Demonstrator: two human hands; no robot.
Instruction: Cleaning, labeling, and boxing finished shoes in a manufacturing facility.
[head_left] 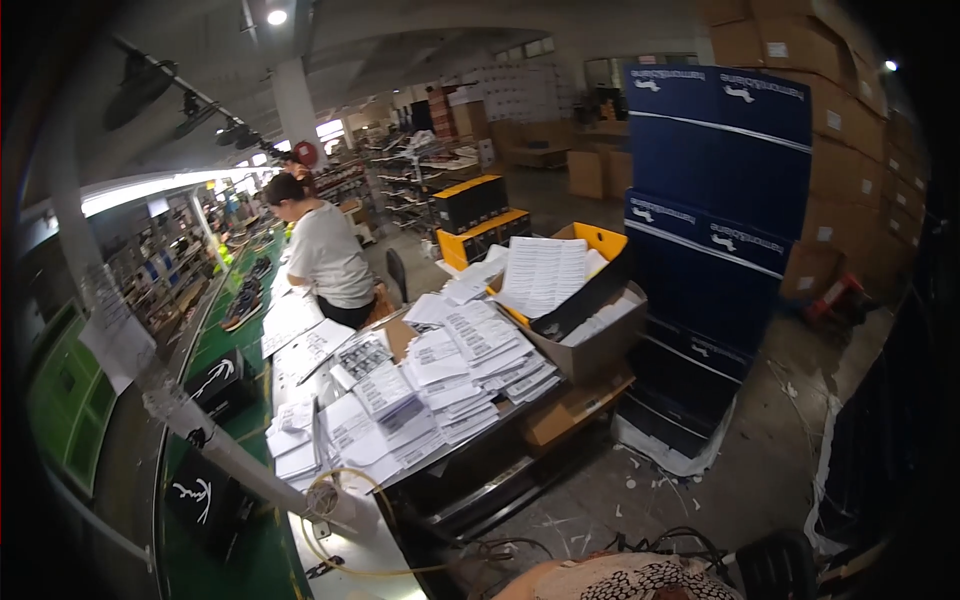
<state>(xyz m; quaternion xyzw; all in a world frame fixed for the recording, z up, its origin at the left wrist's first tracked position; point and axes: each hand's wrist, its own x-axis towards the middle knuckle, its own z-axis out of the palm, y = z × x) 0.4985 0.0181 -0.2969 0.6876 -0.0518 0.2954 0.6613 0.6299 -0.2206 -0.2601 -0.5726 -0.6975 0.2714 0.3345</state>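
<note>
Neither of my hands shows in the picture. At the lower edge there is a patterned cloth (640, 580) with a bit of bare skin beside it; no fingers can be seen. Ahead, a table carries several piles of printed white paper sheets (460, 365). A black and yellow open box (570, 312) holding more sheets leans in a brown carton (610, 340) at the table's far right corner. Left of the table runs a green conveyor belt (235, 425), bearing black shoe boxes (220, 385) and, farther along, dark shoes (243, 303).
A slanting pole (235, 445) stands between belt and table, with a yellow cable (385, 572) near its foot. A person in a white top (330, 250) works beyond the papers. Tall stacks of dark blue boxes (715, 150) and brown cartons (845, 170) rise at right.
</note>
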